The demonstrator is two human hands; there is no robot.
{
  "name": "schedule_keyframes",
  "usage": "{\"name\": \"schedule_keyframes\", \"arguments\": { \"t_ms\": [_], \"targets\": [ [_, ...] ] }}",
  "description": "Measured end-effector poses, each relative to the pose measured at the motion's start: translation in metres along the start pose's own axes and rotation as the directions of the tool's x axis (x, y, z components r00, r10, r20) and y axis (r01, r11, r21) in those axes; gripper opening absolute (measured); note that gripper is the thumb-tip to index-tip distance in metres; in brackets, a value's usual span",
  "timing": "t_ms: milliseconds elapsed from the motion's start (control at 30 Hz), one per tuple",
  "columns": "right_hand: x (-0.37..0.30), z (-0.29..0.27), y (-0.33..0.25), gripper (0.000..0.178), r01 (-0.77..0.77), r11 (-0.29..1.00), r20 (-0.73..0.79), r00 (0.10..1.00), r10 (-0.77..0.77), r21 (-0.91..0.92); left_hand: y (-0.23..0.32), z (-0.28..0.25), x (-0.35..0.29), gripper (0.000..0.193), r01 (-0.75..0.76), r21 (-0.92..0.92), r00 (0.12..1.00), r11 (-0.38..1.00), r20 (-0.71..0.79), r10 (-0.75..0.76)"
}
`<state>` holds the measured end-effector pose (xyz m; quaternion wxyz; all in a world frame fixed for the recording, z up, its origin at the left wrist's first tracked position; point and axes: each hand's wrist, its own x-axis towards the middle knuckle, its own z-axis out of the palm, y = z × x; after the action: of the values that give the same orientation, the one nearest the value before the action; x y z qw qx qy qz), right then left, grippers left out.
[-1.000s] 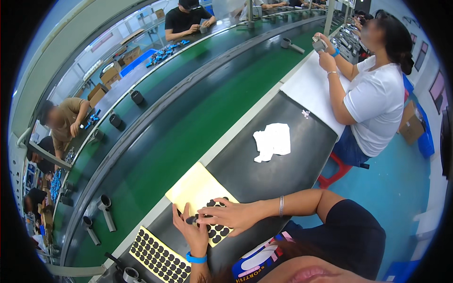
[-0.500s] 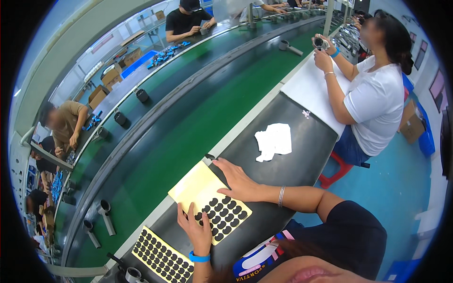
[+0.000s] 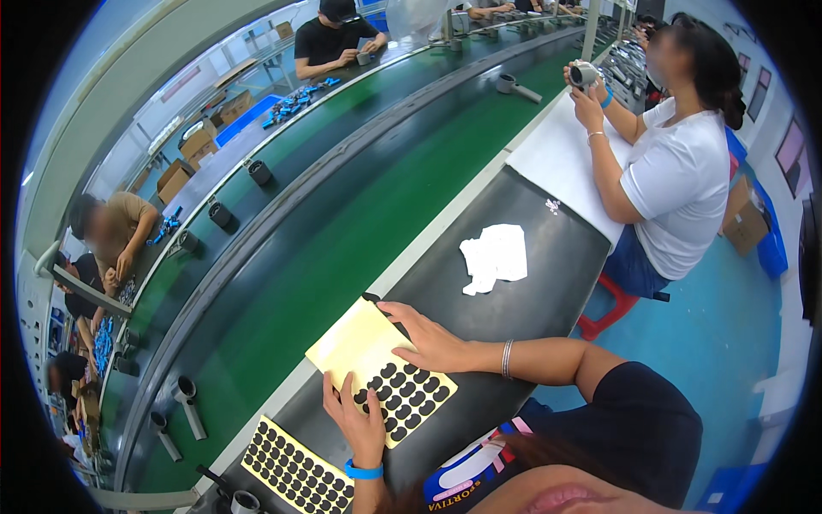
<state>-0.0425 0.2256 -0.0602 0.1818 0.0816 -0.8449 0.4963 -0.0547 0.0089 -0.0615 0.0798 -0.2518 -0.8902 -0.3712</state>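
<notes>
A pale yellow sheet of black rounded stickers [image 3: 411,390] lies at an angle on the dark table in front of me. Its upper left part is bare backing. My left hand [image 3: 358,424] rests on the sheet's lower left side with fingers spread. Across the upper right of the same sheet lies my right hand [image 3: 432,341], fingers stretched out and thumb apart on the backing. A small black piece [image 3: 371,297] shows at its far fingertips; whether it is stuck to them I cannot tell. A second sticker sheet [image 3: 295,467], full of black shapes, is left of my left wrist.
Beyond the table runs a green conveyor belt [image 3: 342,214] carrying grey pipe-like parts [image 3: 190,407]. A crumpled white paper [image 3: 497,257] lies to the right on the table. Farther right, a co-worker in white [image 3: 676,180] holds a grey part. Another grey part [image 3: 244,501] stands at lower left.
My right fingertips have shifted slightly left and nearer, and the black piece with them. My left hand is nearly still. The co-worker on the right has turned the grey part.
</notes>
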Motion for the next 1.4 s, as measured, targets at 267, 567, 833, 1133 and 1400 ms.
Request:
{"name": "schedule_keyframes", "arguments": {
  "t_ms": [267, 567, 833, 1133, 1400],
  "targets": [
    [-0.0013, -0.0020, 0.0006, 0.077, -0.058, 0.994, 0.072, 0.995, 0.064, -0.088, 0.0000, 0.0002, -0.0014, 0.041, -0.011, 0.010, 1.000, 1.000, 0.016, 0.010],
    [-0.0018, -0.0003, 0.0052, 0.078, -0.061, 0.992, 0.078, 0.994, 0.070, -0.112, -0.0019, 0.0005, -0.0010, 0.040, -0.017, 0.035, 0.999, 0.999, 0.035, 0.016],
    [-0.0011, -0.0019, 0.0066, 0.075, -0.038, 0.994, 0.060, 0.997, 0.045, -0.105, -0.0009, 0.0011, 0.0004, 0.039, -0.041, 0.017, 0.999, 0.999, 0.034, 0.040],
    [-0.0003, -0.0042, 0.0041, 0.072, -0.047, 0.994, 0.087, 0.995, 0.056, -0.099, -0.0027, 0.0015, -0.0026, 0.039, -0.043, 0.047, 0.999, 0.998, 0.033, 0.042],
    [0.0016, -0.0030, 0.0020, 0.070, -0.023, 0.992, 0.126, 0.991, 0.038, -0.122, -0.0012, -0.0006, -0.0019, 0.038, -0.015, 0.063, 1.000, 0.998, 0.020, 0.014]
  ]
}}
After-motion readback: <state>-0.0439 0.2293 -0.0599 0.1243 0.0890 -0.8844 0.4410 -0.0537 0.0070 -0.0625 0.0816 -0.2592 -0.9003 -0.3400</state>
